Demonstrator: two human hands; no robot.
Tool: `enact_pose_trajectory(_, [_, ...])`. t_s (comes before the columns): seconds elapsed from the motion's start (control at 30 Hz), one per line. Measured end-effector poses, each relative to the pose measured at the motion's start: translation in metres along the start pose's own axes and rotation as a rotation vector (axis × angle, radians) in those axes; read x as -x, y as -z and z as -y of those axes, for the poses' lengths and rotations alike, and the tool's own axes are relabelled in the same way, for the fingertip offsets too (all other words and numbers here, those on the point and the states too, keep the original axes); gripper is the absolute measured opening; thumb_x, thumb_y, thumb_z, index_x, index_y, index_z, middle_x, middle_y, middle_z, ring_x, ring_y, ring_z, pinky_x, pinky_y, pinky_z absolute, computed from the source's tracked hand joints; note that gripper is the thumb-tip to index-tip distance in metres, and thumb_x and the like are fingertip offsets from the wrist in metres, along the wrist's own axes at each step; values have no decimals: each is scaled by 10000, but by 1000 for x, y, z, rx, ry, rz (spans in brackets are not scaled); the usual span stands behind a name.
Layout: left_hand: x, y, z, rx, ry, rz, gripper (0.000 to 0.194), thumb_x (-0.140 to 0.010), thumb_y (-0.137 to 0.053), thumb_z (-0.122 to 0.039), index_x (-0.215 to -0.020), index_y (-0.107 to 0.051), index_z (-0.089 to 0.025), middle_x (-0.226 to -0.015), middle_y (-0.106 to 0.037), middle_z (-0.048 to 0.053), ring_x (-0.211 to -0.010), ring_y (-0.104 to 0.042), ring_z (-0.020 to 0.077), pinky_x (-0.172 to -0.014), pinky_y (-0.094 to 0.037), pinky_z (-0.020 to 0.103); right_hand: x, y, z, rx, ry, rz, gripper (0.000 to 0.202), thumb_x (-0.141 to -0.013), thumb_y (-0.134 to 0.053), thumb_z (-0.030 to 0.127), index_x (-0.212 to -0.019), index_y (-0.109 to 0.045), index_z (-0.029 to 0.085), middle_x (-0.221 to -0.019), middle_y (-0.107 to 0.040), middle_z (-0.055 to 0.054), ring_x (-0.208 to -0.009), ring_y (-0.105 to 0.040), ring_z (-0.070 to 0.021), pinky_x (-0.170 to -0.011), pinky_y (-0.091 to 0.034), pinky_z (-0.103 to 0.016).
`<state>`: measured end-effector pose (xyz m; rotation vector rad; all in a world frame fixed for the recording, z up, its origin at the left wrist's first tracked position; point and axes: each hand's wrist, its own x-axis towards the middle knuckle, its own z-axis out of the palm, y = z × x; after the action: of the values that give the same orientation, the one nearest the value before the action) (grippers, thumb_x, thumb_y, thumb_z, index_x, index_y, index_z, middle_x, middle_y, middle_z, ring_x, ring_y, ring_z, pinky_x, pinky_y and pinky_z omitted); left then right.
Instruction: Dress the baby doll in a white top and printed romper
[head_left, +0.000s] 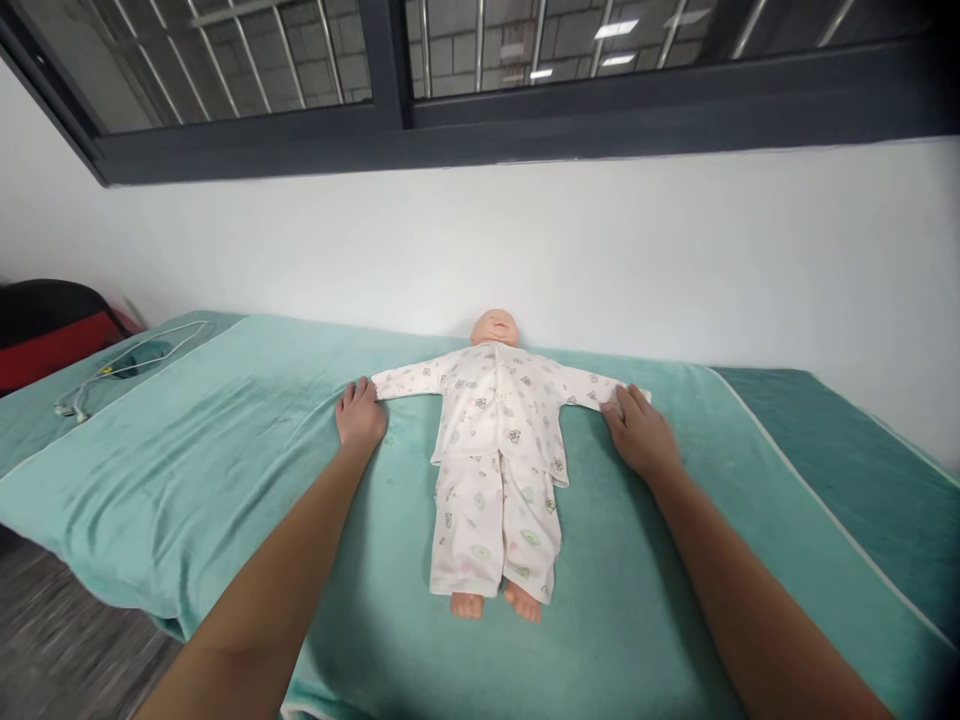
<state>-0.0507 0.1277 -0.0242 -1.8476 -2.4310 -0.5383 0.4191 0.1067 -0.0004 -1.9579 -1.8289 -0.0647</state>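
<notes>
A baby doll (496, 327) lies on its back on a green sheet, its head by the wall and its bare feet toward me. It wears a white patterned top (499, 400) and matching trousers (480, 520). Both sleeves are stretched out sideways. At the end of the left-side sleeve, my left hand (361, 412) has its fingers bent against the cuff; what they hold is hidden. My right hand (641, 430) is closed on the right-side sleeve (592, 388) near its cuff, which sticks out past the fingers.
The green sheet (225, 440) covers a bed against a white wall (525, 250). A white cable (112, 375) lies at the far left, beside a black and red bag (56, 335). Above is a dark-framed window (390, 130) with bars behind.
</notes>
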Motion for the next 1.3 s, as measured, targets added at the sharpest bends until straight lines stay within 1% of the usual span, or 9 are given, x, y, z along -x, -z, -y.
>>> enact_pose_trajectory(0.1, [-1,0,-1,-20,11,2,557,-924,-324,-148,-1458,-481,-178,-1586,-404,68,-1493,-274,304,-1195,-275,489,0,-1,-3,59,-103,66,619,-1012,-256,493,-1461,-450,113,-1562,-396,-191,-1441,-379,-324,-1167,-299,-549])
enact_pose_trajectory(0.23, [2,1,-1,2,13,6,562,-931,-327,-157,-1478,-452,-178,-1590,-395,82,-1496,-276,291,-1209,-250,480,8,3,-9,77,-94,28,603,-1003,-306,482,-1449,-459,106,-1551,-406,-206,-1446,-366,-329,-1160,-314,-550])
enact_pose_trajectory(0.4, [27,12,2,80,17,-31,542,-917,-358,-141,-1448,-467,-133,-1559,-427,139,-1462,-350,291,-1206,-264,472,47,13,9,-62,-32,-34,556,-949,-455,440,-1385,-511,101,-1532,-418,-215,-1435,-375,-338,-1166,-344,-512])
enact_pose_trajectory(0.5, [59,21,10,171,-27,-40,503,-902,-407,-159,-1395,-501,-124,-1514,-472,163,-1411,-424,292,-1174,-332,450,94,21,41,-259,120,-89,488,-926,-516,470,-1335,-538,204,-1500,-459,-141,-1396,-423,-305,-1150,-385,-501])
enact_pose_trajectory(0.63, [118,35,17,313,-147,-13,399,-894,-452,-192,-1276,-566,-179,-1375,-595,130,-1300,-532,272,-1103,-423,419,166,39,92,-368,299,28,392,-949,-521,382,-1315,-530,240,-1364,-541,-123,-1277,-512,-289,-1069,-460,-497])
enact_pose_trajectory(0.8, [191,57,6,540,-344,69,94,-877,-498,-207,-904,-584,-236,-1279,-660,78,-1230,-585,245,-1119,-383,479,223,60,123,-407,262,105,197,-971,-490,313,-1140,-564,243,-1183,-598,-104,-1031,-625,-246,-882,-542,-411])
enact_pose_trajectory(0.97, [232,74,-11,623,-619,259,133,-822,-622,-232,-934,-553,-252,-1329,-638,35,-1293,-549,219,-1200,-231,527,240,64,129,-347,356,172,155,-928,-558,260,-1078,-583,232,-1139,-613,-88,-1074,-572,-259,-928,-493,-430])
enact_pose_trajectory(1.13, [244,78,-26,732,-516,180,76,-893,-564,-264,-826,-566,-230,-1184,-682,72,-1199,-596,226,-1123,-344,497,236,72,146,-298,274,185,90,-916,-492,190,-870,-565,216,-939,-608,-59,-895,-576,-226,-782,-481,-369])
enact_pose_trajectory(1.3, [248,101,-34,958,-506,165,165,-925,-535,-313,-797,-595,-228,-1124,-652,76,-1060,-623,206,-934,-487,364,236,110,156,-542,198,62,173,-964,-480,318,-826,-532,228,-815,-566,-7,-743,-549,-165,-690,-453,-301])
